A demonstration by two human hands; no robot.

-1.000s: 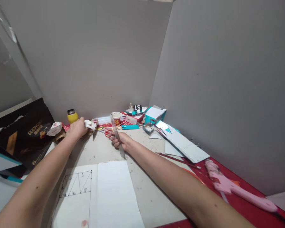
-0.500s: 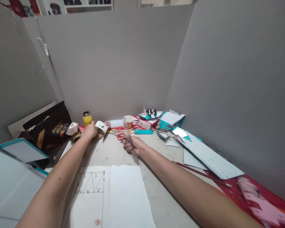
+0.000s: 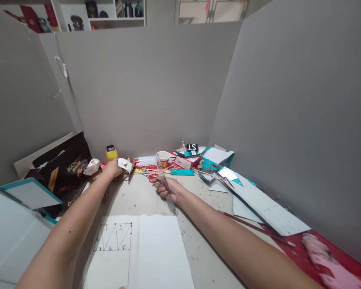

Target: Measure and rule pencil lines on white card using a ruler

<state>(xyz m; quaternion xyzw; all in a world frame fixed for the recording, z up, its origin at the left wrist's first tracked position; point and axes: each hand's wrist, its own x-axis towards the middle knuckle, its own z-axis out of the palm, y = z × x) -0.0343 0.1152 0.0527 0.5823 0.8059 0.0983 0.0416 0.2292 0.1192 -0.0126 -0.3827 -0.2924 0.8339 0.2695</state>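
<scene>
Currently | right hand [image 3: 173, 189] grips ruler [image 3: 170, 203], tilted, centre | left hand [image 3: 113, 168] at card [image 3: 125, 164], far left, closure hidden, cannot tell | scissors [image 3: 153, 177] just beyond right hand | sheet [image 3: 165, 249] near | apparent step: handling card; moving it calls for steady pinch

Remote count, by my tally: two hands [image 3: 114, 168] [image 3: 166, 190], one ruler [image 3: 169, 201], one yellow bottle [image 3: 111, 155], one paper cup [image 3: 164, 160], one pair of scissors [image 3: 152, 178], one pencil [image 3: 258, 229].
</scene>
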